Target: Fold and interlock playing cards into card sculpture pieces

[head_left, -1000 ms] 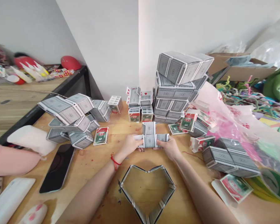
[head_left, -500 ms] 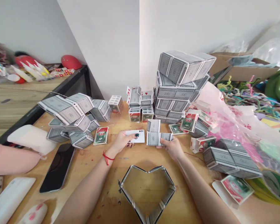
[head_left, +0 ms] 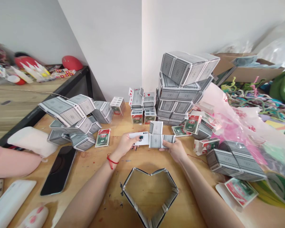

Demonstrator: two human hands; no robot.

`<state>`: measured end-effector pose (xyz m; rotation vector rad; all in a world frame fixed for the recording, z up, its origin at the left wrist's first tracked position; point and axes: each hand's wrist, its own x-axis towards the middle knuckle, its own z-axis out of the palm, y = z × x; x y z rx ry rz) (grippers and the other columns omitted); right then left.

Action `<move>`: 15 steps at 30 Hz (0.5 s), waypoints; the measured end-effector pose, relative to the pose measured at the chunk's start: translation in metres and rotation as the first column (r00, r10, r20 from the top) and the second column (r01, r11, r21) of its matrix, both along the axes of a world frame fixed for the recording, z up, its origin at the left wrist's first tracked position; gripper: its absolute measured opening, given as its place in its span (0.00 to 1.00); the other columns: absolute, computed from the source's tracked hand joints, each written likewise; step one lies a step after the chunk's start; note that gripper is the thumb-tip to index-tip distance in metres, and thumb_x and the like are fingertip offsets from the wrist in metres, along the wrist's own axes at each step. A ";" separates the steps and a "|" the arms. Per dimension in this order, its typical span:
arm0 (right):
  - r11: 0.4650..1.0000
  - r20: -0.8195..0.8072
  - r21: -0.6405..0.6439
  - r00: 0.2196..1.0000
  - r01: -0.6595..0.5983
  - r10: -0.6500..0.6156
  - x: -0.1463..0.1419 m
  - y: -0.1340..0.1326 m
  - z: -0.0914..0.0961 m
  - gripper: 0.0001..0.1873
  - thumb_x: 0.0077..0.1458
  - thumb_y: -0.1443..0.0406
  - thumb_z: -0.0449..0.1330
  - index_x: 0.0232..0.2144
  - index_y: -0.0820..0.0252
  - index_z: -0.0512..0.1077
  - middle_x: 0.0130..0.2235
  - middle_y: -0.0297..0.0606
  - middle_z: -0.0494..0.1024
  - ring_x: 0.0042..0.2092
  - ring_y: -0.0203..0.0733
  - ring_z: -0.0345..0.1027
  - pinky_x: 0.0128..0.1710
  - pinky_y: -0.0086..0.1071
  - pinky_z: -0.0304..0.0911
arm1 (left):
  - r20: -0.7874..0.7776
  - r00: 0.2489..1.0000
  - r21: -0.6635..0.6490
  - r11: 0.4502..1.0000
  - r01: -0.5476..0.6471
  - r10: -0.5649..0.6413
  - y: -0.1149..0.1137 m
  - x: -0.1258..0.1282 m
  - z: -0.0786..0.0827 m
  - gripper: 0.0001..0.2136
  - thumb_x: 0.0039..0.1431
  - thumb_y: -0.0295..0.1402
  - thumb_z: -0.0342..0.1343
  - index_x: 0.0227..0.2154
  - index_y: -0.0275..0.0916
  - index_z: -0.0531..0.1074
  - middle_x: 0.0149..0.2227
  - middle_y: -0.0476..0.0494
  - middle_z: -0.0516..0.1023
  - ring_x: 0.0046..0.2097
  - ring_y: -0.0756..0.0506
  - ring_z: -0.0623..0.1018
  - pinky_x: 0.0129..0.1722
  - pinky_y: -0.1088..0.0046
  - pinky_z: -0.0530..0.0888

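My left hand [head_left: 130, 141] pinches a face-up playing card [head_left: 144, 141], an ace with a black pip, thumb on top. The card's right edge meets a folded playing-card piece [head_left: 156, 139] with grey patterned backs. My right hand [head_left: 174, 148] grips that piece by its right flap, fingers partly hidden beneath it. One flap of the piece stands up at the back. Closer to me on the table sits a heart-shaped frame [head_left: 172, 198] made of joined cards, touched by neither hand.
A tall stack of card-built boxes [head_left: 175, 91] rises behind my right hand. More card boxes [head_left: 68, 110] are piled at the left, near a black phone [head_left: 58, 171]. Card packs [head_left: 103, 138], pink plastic [head_left: 237, 126] and yellow-green tape [head_left: 275, 190] lie around.
My left hand has slid slightly right, bringing the ace up against the folded card piece. My right hand and its piece have hardly moved.
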<state>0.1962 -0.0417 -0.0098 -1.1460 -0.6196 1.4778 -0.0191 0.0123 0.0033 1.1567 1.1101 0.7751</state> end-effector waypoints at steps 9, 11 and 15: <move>0.999 -0.004 -0.016 0.999 0.035 -0.035 0.000 0.000 0.003 0.16 0.33 0.64 0.70 0.28 0.64 0.73 0.32 0.39 0.79 0.32 0.44 0.74 0.27 0.34 0.74 | -0.053 0.992 0.050 0.992 0.116 -0.113 -0.009 0.006 0.002 0.17 0.50 0.39 0.56 0.39 0.33 0.70 0.21 0.51 0.72 0.17 0.55 0.67 0.14 0.80 0.64; 0.999 0.006 -0.015 0.999 0.033 -0.033 0.000 0.000 0.003 0.16 0.33 0.63 0.70 0.28 0.64 0.73 0.33 0.40 0.79 0.32 0.45 0.74 0.27 0.35 0.74 | -0.069 0.990 0.049 0.990 0.129 -0.125 -0.008 0.005 0.002 0.18 0.50 0.40 0.56 0.41 0.33 0.69 0.23 0.50 0.73 0.17 0.55 0.67 0.14 0.80 0.64; 1.000 0.017 -0.014 1.000 0.019 -0.019 0.000 -0.001 0.003 0.17 0.33 0.63 0.70 0.28 0.64 0.73 0.32 0.40 0.79 0.31 0.45 0.74 0.26 0.35 0.74 | -0.099 0.975 0.041 0.978 0.206 -0.201 -0.005 0.001 0.002 0.18 0.50 0.41 0.56 0.40 0.33 0.70 0.24 0.49 0.73 0.18 0.54 0.68 0.14 0.80 0.64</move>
